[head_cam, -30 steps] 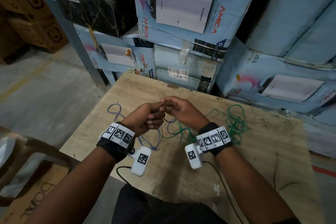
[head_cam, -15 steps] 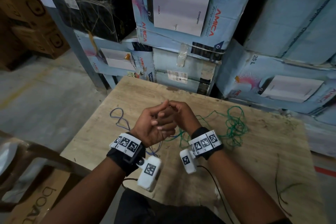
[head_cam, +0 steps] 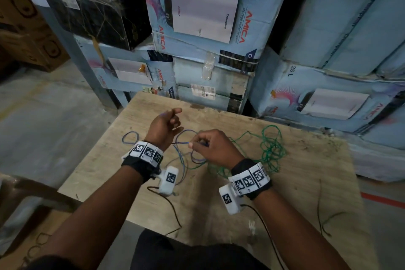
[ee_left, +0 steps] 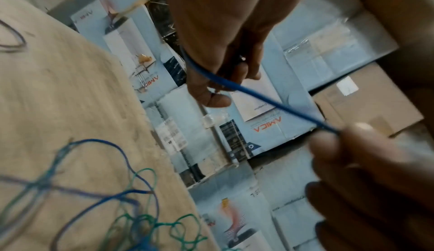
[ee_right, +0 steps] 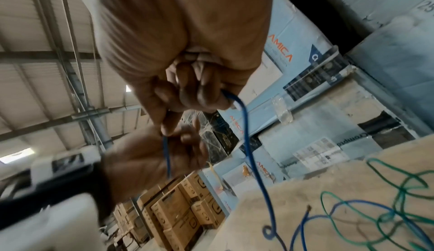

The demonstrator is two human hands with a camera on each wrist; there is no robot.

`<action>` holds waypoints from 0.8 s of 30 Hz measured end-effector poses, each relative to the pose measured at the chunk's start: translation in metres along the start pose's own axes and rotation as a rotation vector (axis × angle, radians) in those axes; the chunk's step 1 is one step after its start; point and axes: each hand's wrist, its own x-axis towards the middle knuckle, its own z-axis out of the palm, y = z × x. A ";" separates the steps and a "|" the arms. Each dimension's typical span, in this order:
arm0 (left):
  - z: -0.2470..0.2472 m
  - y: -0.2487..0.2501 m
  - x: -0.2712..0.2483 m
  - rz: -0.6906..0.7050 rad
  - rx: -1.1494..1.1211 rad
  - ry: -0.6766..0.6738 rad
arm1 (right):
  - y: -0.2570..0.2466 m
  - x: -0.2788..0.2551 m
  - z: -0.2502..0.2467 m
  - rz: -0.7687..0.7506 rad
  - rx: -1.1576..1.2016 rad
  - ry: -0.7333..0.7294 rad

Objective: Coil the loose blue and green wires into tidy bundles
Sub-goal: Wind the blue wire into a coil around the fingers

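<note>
A blue wire (head_cam: 182, 143) lies in loose loops on the wooden table (head_cam: 219, 215), tangled at the middle with a green wire (head_cam: 271, 149) that is heaped to the right. My right hand (head_cam: 192, 143) pinches the blue wire between thumb and fingertips above the table. A short end runs from that pinch across the palm of my left hand (head_cam: 175, 120), whose fingers are relaxed and grip nothing. In the left wrist view the blue wire (ee_left: 270, 101) stretches taut from the left hand (ee_left: 218, 50) to the right fingertips (ee_left: 328, 143). The right wrist view has the blue wire (ee_right: 246, 143) dropping to the table.
Stacked blue cartons (head_cam: 208, 17) stand against the table's far edge, with a grey steel post (head_cam: 72, 50) to their left. A stray bit of green wire (head_cam: 322, 215) lies near the front right. Black camera cables (head_cam: 171, 210) trail toward me. A brown chair (head_cam: 32, 193) stands at left.
The hands were pressed together at the table's middle. Now they have parted: the left hand has opened and lifted away, and the right has drawn a length of blue wire out.
</note>
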 end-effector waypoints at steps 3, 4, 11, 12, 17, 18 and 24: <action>-0.008 -0.013 -0.005 -0.084 0.305 -0.076 | -0.002 0.003 -0.014 -0.004 0.058 -0.005; -0.008 -0.016 -0.010 -0.102 0.384 -0.164 | -0.003 0.005 -0.017 -0.007 0.086 0.001; 0.008 -0.013 -0.050 -0.215 0.230 -0.438 | -0.008 0.023 -0.025 -0.055 0.283 0.117; 0.007 -0.010 -0.054 -0.270 0.109 -0.465 | -0.007 0.025 -0.023 -0.034 0.294 0.149; 0.002 0.005 -0.067 -0.499 -0.264 -0.728 | -0.006 0.026 -0.006 -0.022 0.380 0.166; 0.002 0.009 -0.070 -0.528 -0.324 -0.796 | -0.007 0.026 -0.001 -0.010 0.400 0.157; 0.019 0.023 -0.094 -0.644 -0.504 -1.065 | -0.014 0.016 0.028 0.090 0.510 0.038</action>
